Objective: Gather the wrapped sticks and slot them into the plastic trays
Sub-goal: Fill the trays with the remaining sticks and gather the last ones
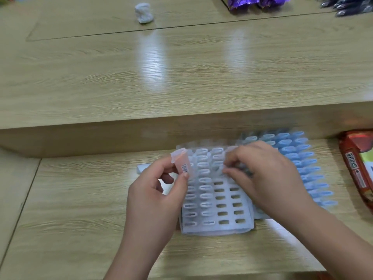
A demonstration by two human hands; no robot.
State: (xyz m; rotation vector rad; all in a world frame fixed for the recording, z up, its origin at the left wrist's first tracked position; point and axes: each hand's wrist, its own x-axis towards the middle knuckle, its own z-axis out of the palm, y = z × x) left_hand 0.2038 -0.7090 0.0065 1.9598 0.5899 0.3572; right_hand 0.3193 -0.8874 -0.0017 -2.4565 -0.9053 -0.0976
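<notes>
Pink wrapper, barcode label: one stick (182,165) stands nearly upright, pinched between the thumb and curled fingers (161,165) of the left hand (157,190). It is raised just over the left edge of the white tray (218,230). Right of those fingers, the tray's left columns hold pale sticks, while the slots under the right hand's wrist are open holes. The right hand (262,174) hangs over the tray's far right part, its fingers (235,161) curled down against the upper rows. Blur hides whether they have hold of anything. Just right of that hand lies a blue tray (308,172), full of blue-wrapped sticks, beside the white one. Both trays sit on the tabletop (80,199). Further right of the right hand lies a red packet (357,168). Far ahead of both hands are a crumpled white wad (143,13), purple packets (254,2) and dark pens (347,7).
</notes>
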